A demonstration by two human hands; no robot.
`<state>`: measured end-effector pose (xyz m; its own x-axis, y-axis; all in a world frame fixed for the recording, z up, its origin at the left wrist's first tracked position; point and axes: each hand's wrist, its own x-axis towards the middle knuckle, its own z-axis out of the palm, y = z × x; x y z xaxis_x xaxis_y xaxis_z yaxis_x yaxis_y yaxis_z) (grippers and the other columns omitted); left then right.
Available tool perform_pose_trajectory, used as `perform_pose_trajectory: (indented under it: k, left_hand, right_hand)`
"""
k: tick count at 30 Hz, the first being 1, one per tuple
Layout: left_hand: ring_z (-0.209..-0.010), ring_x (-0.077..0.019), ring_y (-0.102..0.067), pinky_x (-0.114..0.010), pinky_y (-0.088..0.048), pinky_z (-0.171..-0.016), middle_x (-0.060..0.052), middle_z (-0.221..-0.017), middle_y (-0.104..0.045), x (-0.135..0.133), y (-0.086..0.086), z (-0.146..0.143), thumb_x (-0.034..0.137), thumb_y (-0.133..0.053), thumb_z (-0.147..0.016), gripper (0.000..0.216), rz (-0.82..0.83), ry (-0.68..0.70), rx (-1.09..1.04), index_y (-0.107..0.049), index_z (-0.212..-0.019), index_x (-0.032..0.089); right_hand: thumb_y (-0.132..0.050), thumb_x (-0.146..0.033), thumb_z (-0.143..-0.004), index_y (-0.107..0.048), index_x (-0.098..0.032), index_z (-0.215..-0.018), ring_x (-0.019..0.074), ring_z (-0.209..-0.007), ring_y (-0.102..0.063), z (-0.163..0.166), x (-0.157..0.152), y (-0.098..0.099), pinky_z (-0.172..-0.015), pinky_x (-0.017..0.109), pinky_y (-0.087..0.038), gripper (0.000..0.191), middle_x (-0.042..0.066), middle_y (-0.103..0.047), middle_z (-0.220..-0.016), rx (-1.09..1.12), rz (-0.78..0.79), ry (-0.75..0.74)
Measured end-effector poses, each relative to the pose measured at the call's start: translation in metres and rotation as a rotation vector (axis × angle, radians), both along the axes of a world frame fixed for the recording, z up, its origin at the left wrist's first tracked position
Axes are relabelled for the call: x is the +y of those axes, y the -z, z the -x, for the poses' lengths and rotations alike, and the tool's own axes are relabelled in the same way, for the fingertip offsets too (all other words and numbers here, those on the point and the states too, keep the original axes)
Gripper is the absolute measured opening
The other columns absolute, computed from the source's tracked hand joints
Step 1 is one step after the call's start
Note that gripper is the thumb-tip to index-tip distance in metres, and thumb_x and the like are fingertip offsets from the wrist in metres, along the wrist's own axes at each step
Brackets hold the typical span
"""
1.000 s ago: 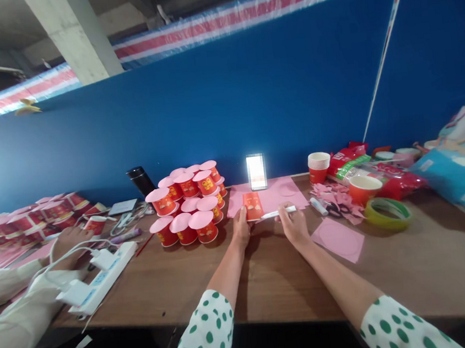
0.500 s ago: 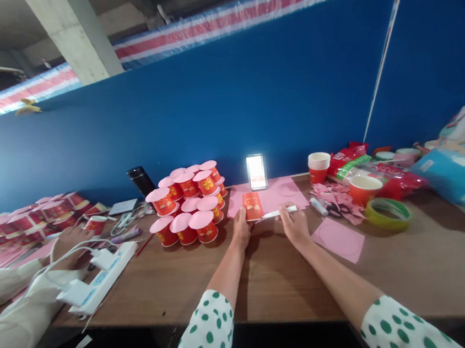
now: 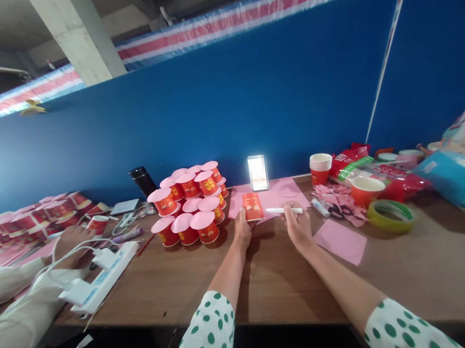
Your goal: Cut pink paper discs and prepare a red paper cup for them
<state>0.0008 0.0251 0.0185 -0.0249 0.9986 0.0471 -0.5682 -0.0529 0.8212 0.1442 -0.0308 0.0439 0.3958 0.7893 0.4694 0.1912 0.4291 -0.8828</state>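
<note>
My left hand (image 3: 242, 230) grips a red paper cup (image 3: 253, 205) that stands upside down on a pink paper sheet (image 3: 278, 192). My right hand (image 3: 297, 224) is closed round a white pen (image 3: 284, 210), which lies level and points left toward the cup. A pile of red cups with pink paper lids (image 3: 189, 203) stands just left of my left hand. A lit phone (image 3: 257, 172) leans against the blue wall behind the sheet.
To the right lie a pink sheet with a drawn circle (image 3: 341, 240), pink scraps, a glue stick (image 3: 319, 207), a green tape roll (image 3: 390, 215), stacked cups (image 3: 320, 167) and snack bags. At left, another person's hand (image 3: 70, 240), a power strip (image 3: 98, 279) and more lidded cups (image 3: 33, 221).
The pen's tip has lifted slightly and drawn back from the cup. The view has shifted a little; the hands stay in place.
</note>
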Motion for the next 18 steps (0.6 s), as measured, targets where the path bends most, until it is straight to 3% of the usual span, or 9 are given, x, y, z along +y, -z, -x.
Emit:
perform_pose_trajectory:
  k: [6, 14, 18]
  left_hand:
    - [-0.081, -0.0214, -0.065, -0.035, -0.051, -0.074, -0.009, -0.086, -0.067, 0.001, 0.002, 0.001, 0.053, -0.059, -0.073, 0.046, 0.018, -0.01, -0.003, -0.061, -0.095, 0.013]
    - [-0.085, -0.0221, -0.064, -0.034, -0.05, -0.075, -0.009, -0.086, -0.068, -0.002, -0.003, -0.002, 0.056, -0.055, -0.073, 0.048, 0.025, 0.008, -0.032, -0.061, -0.094, 0.013]
    - [-0.087, -0.0213, -0.063, -0.033, -0.049, -0.077, -0.008, -0.086, -0.068, -0.002, -0.003, -0.002, 0.052, -0.054, -0.074, 0.042, 0.013, -0.01, -0.055, -0.06, -0.091, 0.014]
  right_hand:
    - [-0.047, -0.038, -0.084, -0.058, -0.019, -0.075, 0.014, -0.055, -0.051, 0.006, -0.01, -0.007, -0.052, 0.024, -0.04, 0.024, 0.0, -0.058, -0.062, -0.088, -0.034, -0.012]
    - [-0.047, -0.036, -0.085, -0.057, -0.02, -0.075, 0.0136, -0.051, -0.048, 0.007, -0.013, -0.008, -0.05, 0.024, -0.04, 0.021, -0.002, -0.054, -0.058, -0.184, -0.046, 0.019]
    - [-0.045, -0.036, -0.086, -0.059, -0.019, -0.084, 0.0171, -0.064, -0.057, 0.006, -0.012, -0.004, -0.062, 0.026, -0.045, 0.022, 0.003, -0.063, -0.073, -0.242, -0.087, 0.036]
